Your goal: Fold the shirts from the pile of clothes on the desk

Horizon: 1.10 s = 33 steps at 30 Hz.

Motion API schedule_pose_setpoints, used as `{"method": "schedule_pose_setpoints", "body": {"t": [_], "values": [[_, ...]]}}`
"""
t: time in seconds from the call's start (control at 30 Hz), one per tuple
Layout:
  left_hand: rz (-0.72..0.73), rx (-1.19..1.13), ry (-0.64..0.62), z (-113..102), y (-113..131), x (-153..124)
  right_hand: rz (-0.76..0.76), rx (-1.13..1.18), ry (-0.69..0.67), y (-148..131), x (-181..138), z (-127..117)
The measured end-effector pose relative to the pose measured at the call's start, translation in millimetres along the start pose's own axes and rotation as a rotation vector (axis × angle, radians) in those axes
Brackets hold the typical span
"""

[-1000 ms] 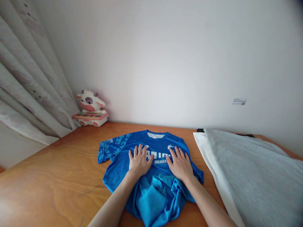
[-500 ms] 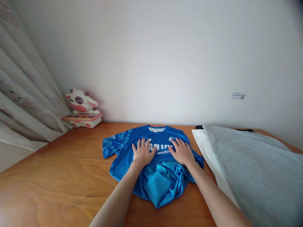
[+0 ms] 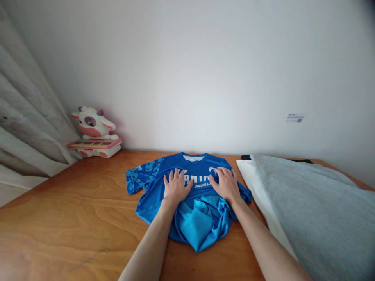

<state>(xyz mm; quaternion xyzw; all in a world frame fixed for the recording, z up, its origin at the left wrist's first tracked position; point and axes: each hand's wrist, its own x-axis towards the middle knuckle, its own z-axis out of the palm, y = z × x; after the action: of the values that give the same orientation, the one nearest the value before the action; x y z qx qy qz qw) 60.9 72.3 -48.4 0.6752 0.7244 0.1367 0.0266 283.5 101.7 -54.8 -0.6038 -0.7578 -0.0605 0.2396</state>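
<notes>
A blue sports shirt with white lettering lies face up on the wooden table, its collar toward the wall and its lower part bunched and folded up near me. My left hand rests flat on the shirt's chest, fingers spread. My right hand presses on the shirt just to the right, with its fingers curled slightly at the fabric near the white logo. The shirt's left sleeve, patterned in lighter blue, spreads out flat; the right sleeve is crumpled beside my right wrist.
A cow toy with a small keyboard stands at the back left by the curtain. A stack of grey and white garments covers the table's right side. A white wall runs behind the table.
My view has shifted, so the toy and shirt sit differently in the picture. My right hand's fingers have curled a little on the fabric; my left hand stays flat.
</notes>
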Motion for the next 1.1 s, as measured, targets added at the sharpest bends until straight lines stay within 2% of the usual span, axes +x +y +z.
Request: {"method": "schedule_pose_setpoints", "body": {"t": [0.07,0.17,0.3,0.47,0.6,0.73,0.9,1.0,1.1], "values": [[-0.003,-0.005,0.009,0,0,0,-0.107,0.033,0.089,-3,-2,-8],[-0.001,-0.017,0.031,1,0,0,-0.254,0.066,0.078,-8,-15,-24],[0.001,-0.026,0.051,1,-1,1,-0.215,0.175,0.063,-15,-53,-47],[0.023,-0.093,0.131,3,-3,1,-0.251,0.28,-0.049,-19,-94,-65],[0.085,-0.186,0.256,6,-9,3,-0.247,0.251,-0.104,-25,-98,-63],[0.266,-0.261,0.314,-2,-9,1,-0.201,0.252,-0.123,-31,-95,-62],[0.692,-0.304,0.221,-30,3,-24,-0.165,0.256,-0.102,-33,-98,-61],[0.762,-0.289,0.108,-49,1,-52,-0.17,0.253,-0.082,-33,-98,-58],[0.802,-0.226,-0.029,-63,-12,-80,-0.169,0.263,-0.065,-34,-98,-56]]}}
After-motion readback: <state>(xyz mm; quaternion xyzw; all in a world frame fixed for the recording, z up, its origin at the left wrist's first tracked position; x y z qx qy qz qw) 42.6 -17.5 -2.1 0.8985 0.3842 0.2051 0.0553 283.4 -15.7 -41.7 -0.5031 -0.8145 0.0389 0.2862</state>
